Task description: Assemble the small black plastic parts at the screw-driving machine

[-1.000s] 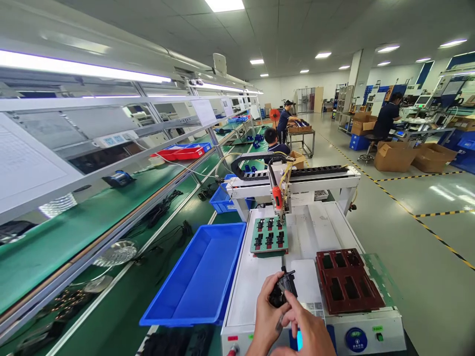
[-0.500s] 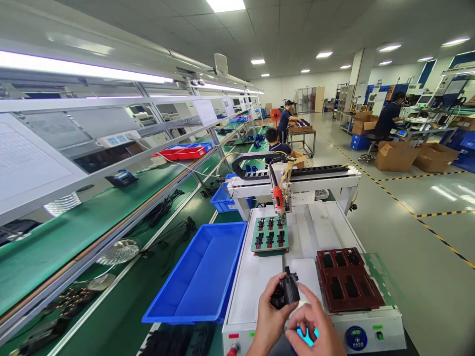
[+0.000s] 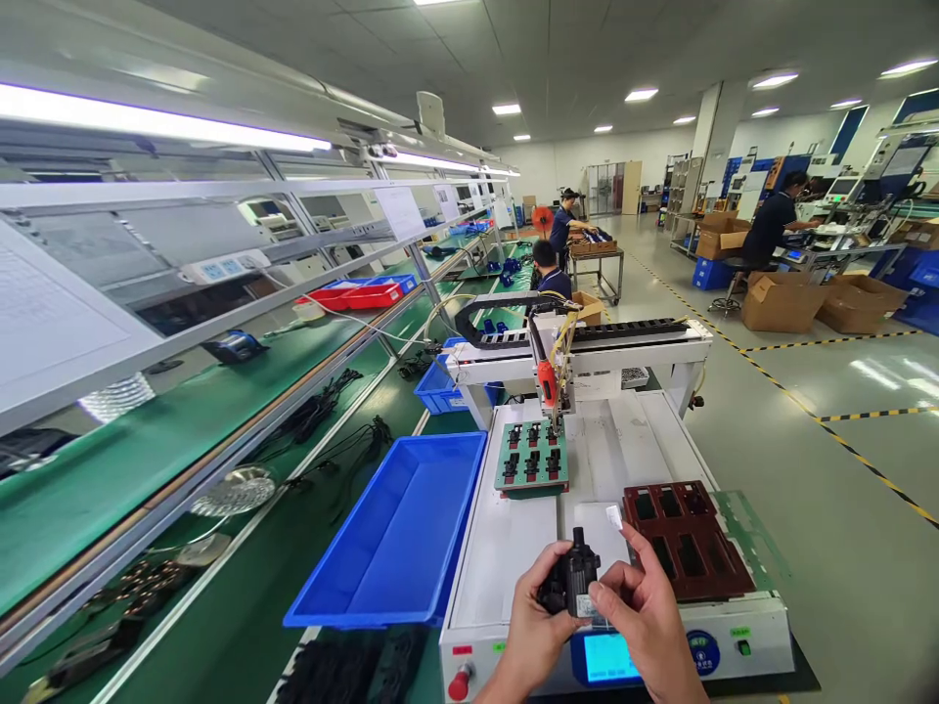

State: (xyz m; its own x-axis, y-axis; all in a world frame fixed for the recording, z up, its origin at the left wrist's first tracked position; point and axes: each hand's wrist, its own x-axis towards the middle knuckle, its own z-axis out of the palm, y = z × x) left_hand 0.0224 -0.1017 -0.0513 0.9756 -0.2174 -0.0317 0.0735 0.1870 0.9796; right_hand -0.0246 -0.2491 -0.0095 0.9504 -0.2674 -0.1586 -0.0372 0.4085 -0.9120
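Note:
My left hand [image 3: 539, 611] is closed around a small black pump [image 3: 579, 572] with a ribbed body and a short spout pointing up. Low on the pump's side is a small white label [image 3: 585, 605]. My right hand [image 3: 646, 616] is against the pump's right side, its thumb at that label and other fingers curled. A second white label [image 3: 614, 516] clings to the tip of its raised index finger. Both hands are above the front edge of a white bench machine [image 3: 506, 577]. Farther back on its bed, a green fixture [image 3: 532, 479] holds several black parts.
To the left lies a blue tray [image 3: 388, 548], with black parts [image 3: 330, 670] below it. A brown fixture plate [image 3: 690, 543] rests on the right. The machine's gantry [image 3: 631, 342] crosses behind, carrying a red-bodied screwdriver [image 3: 547, 383]. A red stop knob [image 3: 460, 682] is at front. Co-workers are farther off.
My right hand has come in to the pump, its thumb now at the pump's side. White labels now show on the pump and on my index fingertip. The pump has turned slightly more upright.

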